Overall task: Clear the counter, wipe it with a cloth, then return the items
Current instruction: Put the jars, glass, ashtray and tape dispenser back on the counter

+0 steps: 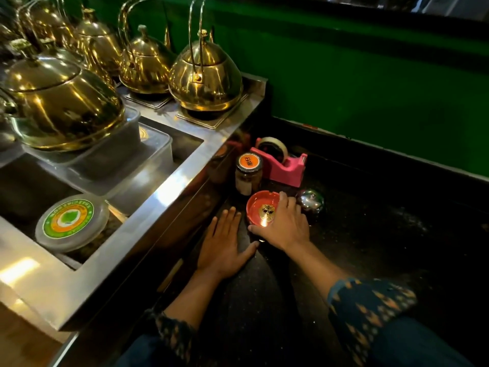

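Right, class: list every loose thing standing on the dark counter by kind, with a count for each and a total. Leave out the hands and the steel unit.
Red ashtray: 1
Jar with orange lid: 1
Pink tape dispenser: 1
Shiny metal ball: 1
Total: 4

1. Dark speckled counter (370, 234), running below a green wall.
2. Directly on it: red ashtray (258, 205), glass jar with orange lid (248, 173) just behind, pink tape dispenser (284, 165) beside the jar, shiny metal ball (311, 201) right of the ashtray.
3. Left hand (225, 247) lying flat on the surface.
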